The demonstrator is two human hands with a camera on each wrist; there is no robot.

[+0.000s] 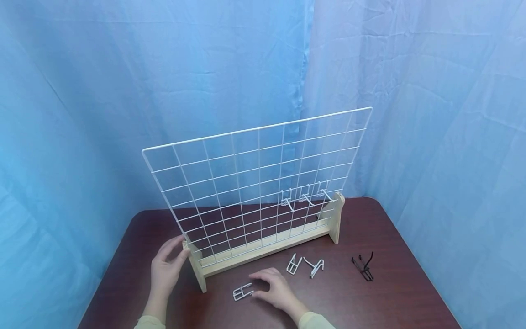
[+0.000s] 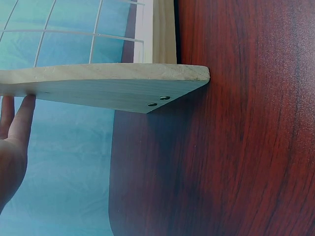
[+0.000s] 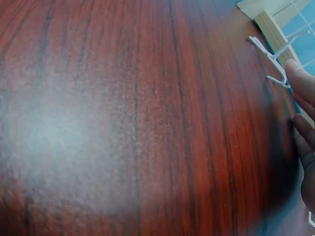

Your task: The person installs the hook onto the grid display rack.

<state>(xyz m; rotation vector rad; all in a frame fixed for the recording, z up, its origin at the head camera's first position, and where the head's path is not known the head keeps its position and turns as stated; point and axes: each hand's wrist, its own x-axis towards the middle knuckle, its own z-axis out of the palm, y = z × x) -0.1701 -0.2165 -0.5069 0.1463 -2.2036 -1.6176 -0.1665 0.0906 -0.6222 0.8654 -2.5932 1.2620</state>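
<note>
A white wire grid panel (image 1: 246,173) stands slanted in a pale wooden base (image 1: 267,246). My left hand (image 1: 164,269) holds the top of the left wooden end piece (image 1: 197,269) between thumb and fingers. In the left wrist view, fingertips (image 2: 27,105) meet that piece's outer side. My right hand (image 1: 275,290) is low over the table, thumb and forefinger spread, beside a white wire hook (image 1: 241,292). The hook's prongs point at the gap between them. In the right wrist view the hook (image 3: 273,56) lies just past the fingertips.
Three white hooks (image 1: 305,197) hang on the grid's lower right. Two more white hooks (image 1: 293,265) lie before the base, and a dark hook (image 1: 363,269) lies farther right. Blue curtains (image 1: 205,68) surround the dark reddish wooden table (image 1: 394,297).
</note>
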